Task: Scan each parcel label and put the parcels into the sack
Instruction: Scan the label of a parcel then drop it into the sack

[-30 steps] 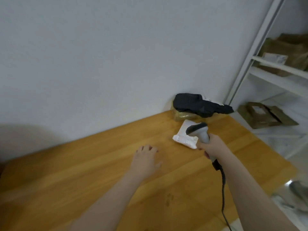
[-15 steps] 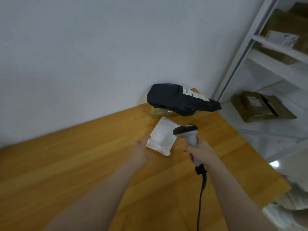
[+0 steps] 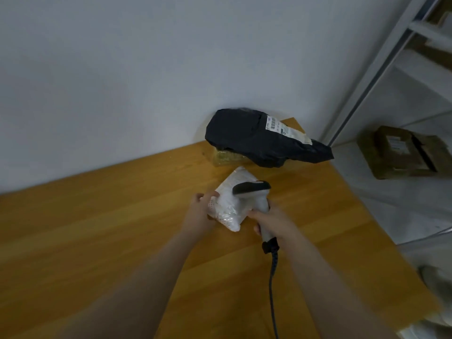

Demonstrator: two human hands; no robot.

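A small white parcel (image 3: 231, 204) lies on the wooden table (image 3: 97, 216), and my left hand (image 3: 200, 211) grips its near left corner. My right hand (image 3: 274, 220) holds a grey handheld scanner (image 3: 254, 194) by its handle, with the dark head over the parcel's right side. A black cable (image 3: 272, 289) runs down from the handle. Against the wall sits a black parcel (image 3: 256, 140) with a white barcode label (image 3: 283, 127), resting on a yellowish wrapped parcel (image 3: 227, 156). No sack is in view.
A white metal shelf rack (image 3: 381, 57) stands at the right, with brown cardboard parcels (image 3: 401, 152) on a low shelf. The table's right edge runs diagonally beside it. A pale object (image 3: 437, 280) lies on the floor at the lower right.
My left hand moved from flat on the table to the white parcel and took hold of its corner. My right hand brought the scanner in over the parcel.
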